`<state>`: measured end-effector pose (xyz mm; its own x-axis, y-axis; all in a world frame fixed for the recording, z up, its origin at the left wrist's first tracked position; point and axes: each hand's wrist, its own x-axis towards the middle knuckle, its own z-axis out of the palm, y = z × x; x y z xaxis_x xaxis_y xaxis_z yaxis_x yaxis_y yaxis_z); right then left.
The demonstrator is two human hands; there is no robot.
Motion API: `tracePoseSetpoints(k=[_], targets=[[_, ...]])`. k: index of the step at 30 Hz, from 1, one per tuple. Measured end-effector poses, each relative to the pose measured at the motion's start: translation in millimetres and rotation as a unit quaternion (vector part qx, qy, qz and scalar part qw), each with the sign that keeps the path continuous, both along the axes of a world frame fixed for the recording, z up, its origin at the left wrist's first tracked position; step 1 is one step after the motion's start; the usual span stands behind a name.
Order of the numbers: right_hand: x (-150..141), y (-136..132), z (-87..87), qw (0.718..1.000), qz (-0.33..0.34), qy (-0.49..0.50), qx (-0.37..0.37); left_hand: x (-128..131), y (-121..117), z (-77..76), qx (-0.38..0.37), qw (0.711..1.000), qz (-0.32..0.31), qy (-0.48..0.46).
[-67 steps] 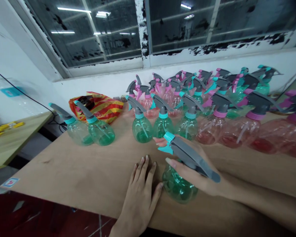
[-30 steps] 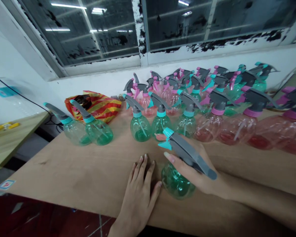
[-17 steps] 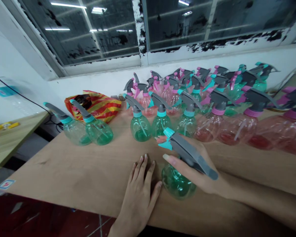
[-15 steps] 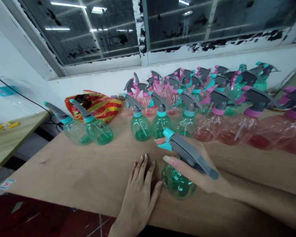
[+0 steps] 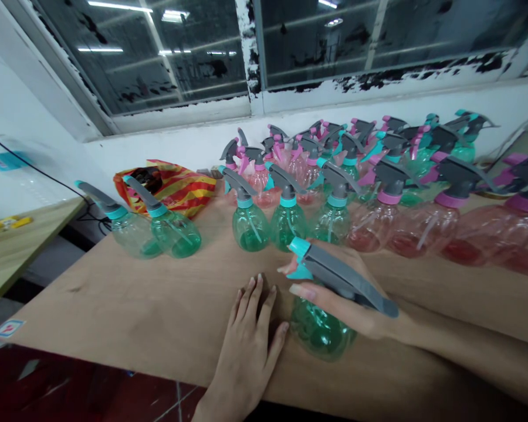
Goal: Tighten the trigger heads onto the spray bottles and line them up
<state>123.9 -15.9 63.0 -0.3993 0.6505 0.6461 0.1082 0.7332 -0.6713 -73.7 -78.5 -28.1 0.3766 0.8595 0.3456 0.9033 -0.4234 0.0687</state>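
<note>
A green spray bottle [image 5: 323,334] with a grey and turquoise trigger head is held near the table's front edge by my right hand [image 5: 356,310]. Thumb and fingers wrap round its neck, just below the head; part of the grip is hidden behind the head. My left hand [image 5: 250,346] lies flat on the wooden table [image 5: 158,310], fingers spread, just left of that bottle and holding nothing. Beyond the hands, a green spray bottle [image 5: 250,228] begins a front row that continues rightward with pink ones [image 5: 416,228].
Several more pink and green spray bottles crowd the back by the wall. Two green spray bottles [image 5: 176,234] stand apart at the left, before a red and yellow bag [image 5: 185,187]. A second table [image 5: 35,240] with yellow items is at far left. A window [image 5: 158,58] is behind.
My right hand has shifted the held spray bottle slightly to the right and towards me. My left hand stays in place.
</note>
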Motion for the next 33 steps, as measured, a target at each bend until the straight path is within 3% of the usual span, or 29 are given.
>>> tracePoseSetpoints(k=[10, 33], targets=[[-2, -3, -11.2, 0.999, -0.027, 0.018, -0.016, 0, 1, -1.8, 0.010, 1.000, 0.000, 0.016], [-1, -3, -8.6, 1.000, -0.023, -0.009, -0.017, 0, 1, 0.0, -0.006, 1.000, 0.001, 0.015]])
